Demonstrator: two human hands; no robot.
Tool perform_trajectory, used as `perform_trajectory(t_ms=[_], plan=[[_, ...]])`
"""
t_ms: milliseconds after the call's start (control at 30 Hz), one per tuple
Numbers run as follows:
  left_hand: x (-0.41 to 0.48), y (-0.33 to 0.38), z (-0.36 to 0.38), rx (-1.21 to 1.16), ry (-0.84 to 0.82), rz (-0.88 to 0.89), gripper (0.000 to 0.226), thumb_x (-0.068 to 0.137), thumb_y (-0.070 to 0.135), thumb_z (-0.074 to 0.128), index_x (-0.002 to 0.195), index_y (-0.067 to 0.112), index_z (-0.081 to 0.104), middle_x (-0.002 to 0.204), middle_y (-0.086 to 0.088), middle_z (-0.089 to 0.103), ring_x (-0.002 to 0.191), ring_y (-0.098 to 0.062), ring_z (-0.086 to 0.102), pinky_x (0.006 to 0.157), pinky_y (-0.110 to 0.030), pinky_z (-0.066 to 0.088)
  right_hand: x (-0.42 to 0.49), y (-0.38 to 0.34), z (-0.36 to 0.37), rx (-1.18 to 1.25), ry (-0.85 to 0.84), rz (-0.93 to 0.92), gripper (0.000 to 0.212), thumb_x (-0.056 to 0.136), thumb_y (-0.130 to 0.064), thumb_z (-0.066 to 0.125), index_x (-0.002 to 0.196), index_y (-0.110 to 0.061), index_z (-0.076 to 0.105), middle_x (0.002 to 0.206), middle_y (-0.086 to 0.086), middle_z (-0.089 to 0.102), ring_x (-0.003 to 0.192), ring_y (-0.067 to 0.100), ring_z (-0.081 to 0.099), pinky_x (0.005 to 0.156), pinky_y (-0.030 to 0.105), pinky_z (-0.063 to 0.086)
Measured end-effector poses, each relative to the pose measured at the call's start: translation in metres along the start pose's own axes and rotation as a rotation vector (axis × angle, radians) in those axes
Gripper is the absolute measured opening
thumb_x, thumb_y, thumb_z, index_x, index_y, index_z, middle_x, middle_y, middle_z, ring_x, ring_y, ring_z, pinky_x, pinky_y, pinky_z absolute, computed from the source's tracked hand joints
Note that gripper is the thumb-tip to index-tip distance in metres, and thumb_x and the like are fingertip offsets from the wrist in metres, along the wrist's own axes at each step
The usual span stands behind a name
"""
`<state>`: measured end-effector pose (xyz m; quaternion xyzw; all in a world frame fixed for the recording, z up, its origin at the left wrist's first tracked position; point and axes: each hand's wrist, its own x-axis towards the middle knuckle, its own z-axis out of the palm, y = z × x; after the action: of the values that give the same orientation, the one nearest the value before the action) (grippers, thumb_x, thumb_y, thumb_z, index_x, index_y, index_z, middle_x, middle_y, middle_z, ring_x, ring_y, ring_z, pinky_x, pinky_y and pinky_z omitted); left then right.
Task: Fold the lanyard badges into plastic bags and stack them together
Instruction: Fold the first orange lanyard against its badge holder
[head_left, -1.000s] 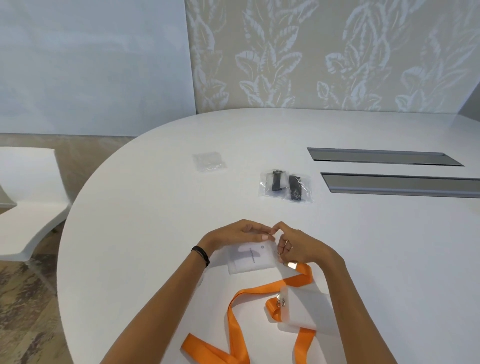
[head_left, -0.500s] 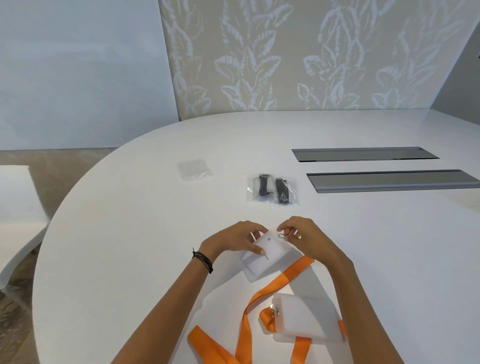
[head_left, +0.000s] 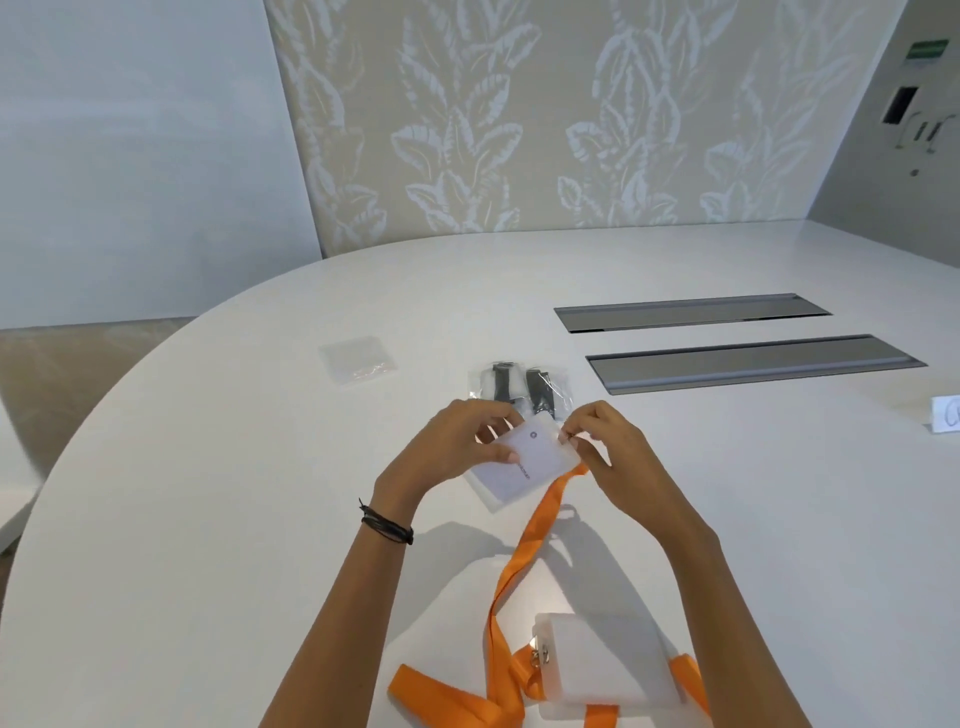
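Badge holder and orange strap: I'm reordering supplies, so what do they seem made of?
The badge holder looks like frosted, semi-clear soft plastic: the printed card inside shows through it. The orange strap looks like flat woven fabric, perhaps polyester, with a matte finish: it twists and drapes limply.

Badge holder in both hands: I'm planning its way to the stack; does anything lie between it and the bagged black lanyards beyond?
Nothing visible does. The badge holder, held by the left hand and right hand, sits just before the bagged black lanyards.
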<state>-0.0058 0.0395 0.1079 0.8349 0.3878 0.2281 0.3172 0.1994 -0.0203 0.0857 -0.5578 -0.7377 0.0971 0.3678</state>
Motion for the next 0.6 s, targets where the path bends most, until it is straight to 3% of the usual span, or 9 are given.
perform_trajectory(t_ms=[100,200,300,467,600], plan=[[-0.005,0.012,-0.006,0.112,0.099,0.038,0.016,0.083,0.019,0.071,0.098,0.023,0.065,0.083,0.015,0.062,0.076,-0.009,0.056,0.075,-0.032,0.047,-0.002,-0.007,-0.005,0.047,-0.016,0.0,0.018,0.094,-0.001,0.044,0.092,-0.016,0.054,0.087,-0.008,0.055,0.076,0.003,0.052,0.066,0.013,0.039],[-0.009,0.022,-0.01,0.239,0.177,0.07,0.016,0.086,0.023,0.065,0.101,0.029,0.065,0.091,0.015,0.064,0.083,-0.009,0.057,0.071,-0.026,0.04,-0.003,-0.012,-0.01,0.073,-0.013,-0.004,0.019,0.096,-0.004,0.041,0.092,-0.02,0.051,0.079,-0.009,0.055,0.066,0.008,0.049,0.059,0.015,0.038],[-0.012,0.03,-0.014,0.335,0.256,0.088,0.02,0.09,0.025,0.061,0.109,0.028,0.064,0.101,0.011,0.067,0.09,-0.013,0.057,0.068,-0.026,0.036,-0.003,-0.017,-0.017,0.123,0.051,0.004,0.02,0.094,-0.001,0.046,0.101,-0.015,0.057,0.083,-0.011,0.057,0.07,0.007,0.057,0.061,0.009,0.042],[-0.02,0.039,-0.018,0.436,0.393,0.128,0.017,0.091,0.022,0.059,0.106,0.029,0.062,0.102,0.015,0.068,0.088,-0.016,0.059,0.061,-0.027,0.035,-0.002,-0.025,-0.03,0.08,0.205,-0.065,0.021,0.088,0.002,0.056,0.103,-0.01,0.064,0.082,-0.013,0.056,0.073,0.001,0.056,0.063,0.005,0.04],[-0.028,0.044,-0.019,0.494,0.455,0.166,0.019,0.089,0.018,0.06,0.106,0.028,0.062,0.101,0.016,0.069,0.085,-0.016,0.061,0.051,-0.014,0.025,-0.002,-0.03,-0.035,-0.042,0.331,-0.1,0.016,0.084,0.0,0.063,0.099,-0.007,0.067,0.085,-0.004,0.057,0.077,-0.01,0.052,0.065,0.002,0.036]])
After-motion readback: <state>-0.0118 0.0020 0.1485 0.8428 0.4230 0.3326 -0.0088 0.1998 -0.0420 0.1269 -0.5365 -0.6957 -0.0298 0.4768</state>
